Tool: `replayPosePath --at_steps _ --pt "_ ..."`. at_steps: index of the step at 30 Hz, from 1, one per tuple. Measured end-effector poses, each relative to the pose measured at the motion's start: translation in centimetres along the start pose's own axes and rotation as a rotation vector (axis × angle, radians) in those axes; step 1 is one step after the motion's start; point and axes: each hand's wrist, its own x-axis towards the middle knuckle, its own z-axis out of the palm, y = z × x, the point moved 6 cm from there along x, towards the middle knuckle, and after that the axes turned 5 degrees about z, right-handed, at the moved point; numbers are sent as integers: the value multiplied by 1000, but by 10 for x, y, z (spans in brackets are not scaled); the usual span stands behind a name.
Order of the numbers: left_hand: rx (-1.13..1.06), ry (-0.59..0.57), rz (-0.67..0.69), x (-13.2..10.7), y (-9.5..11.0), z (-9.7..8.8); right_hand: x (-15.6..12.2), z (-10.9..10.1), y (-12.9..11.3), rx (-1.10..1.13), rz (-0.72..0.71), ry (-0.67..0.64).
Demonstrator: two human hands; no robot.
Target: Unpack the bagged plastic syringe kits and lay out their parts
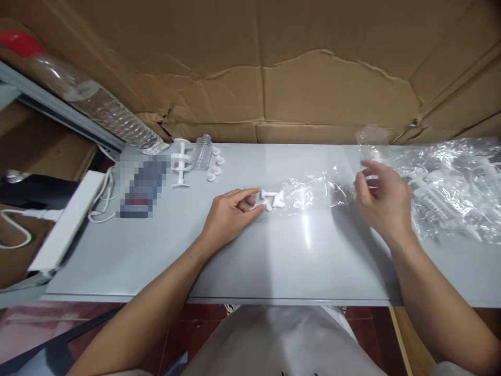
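A clear plastic bag [313, 196] lies flat on the grey tabletop, with several small white plastic parts [274, 199] gathered at its left end. My left hand [233, 211] holds that end, its thumb and forefinger either side of the bag's edge. Past the bag's right end, my right hand [381, 196] hovers with loosely curled fingers and the thumb apart; I see nothing between them. Just behind it stands a bit of clear film [371, 137] with a white piece near it, partly hidden by the fingers.
A heap of clear bags with white parts [457, 193] lies at right. At the back left are a white spool-like part [180, 163], a ribbed clear tube [202, 152], small white caps [216, 162], and a tall red-capped bottle [97, 104]. A white power strip [74, 219] borders the left; cardboard [258, 68] stands behind.
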Motion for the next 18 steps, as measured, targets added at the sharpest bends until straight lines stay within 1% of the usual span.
replayPosePath --at_steps 2,3,5,7,10,12,14,18 --pt "110 -23 95 2 4 1 -12 0 -18 -125 -191 87" --pt "162 -45 137 2 6 2 -19 3 -30 -148 -298 93" --pt "248 -78 194 3 11 4 -35 19 -50 -157 -489 15" --pt "304 -92 212 4 16 5 -47 40 -61 -179 -600 -111" --pt "354 -145 224 4 22 8 -56 67 -57 -231 -629 -277" --pt "381 -197 247 4 25 10 -58 75 -48 -249 -610 -335" --pt "387 -230 259 5 26 11 -58 75 -41 -257 -592 -343" --pt "357 -227 255 5 25 11 -60 71 -40 -269 -581 -315"
